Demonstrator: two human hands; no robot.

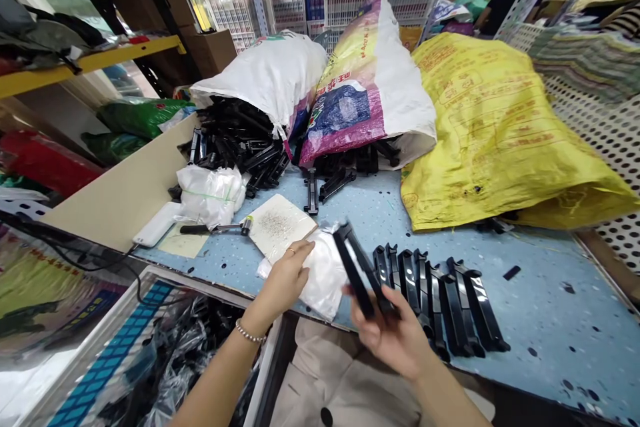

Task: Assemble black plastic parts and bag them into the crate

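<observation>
The right hand (393, 337) is clenched around a glossy black plastic piece (357, 267), lifting it just clear of the tabletop beside a tight row of black plastic pieces (440, 300), while the left hand (286, 278) rests open on a white plastic bag (325, 273) near the front edge of the blue speckled table (545, 300). Open tabletop runs right of that row, and past the edge, under the left forearm, sits a crate of bagged black parts (150, 360).

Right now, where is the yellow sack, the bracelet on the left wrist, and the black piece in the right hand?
Yellow woven sack (493, 140): head view, on its middle.
Beaded bracelet (250, 331): head view, on its beads.
Black plastic piece (347, 260): head view, on its long dark edge.
</observation>
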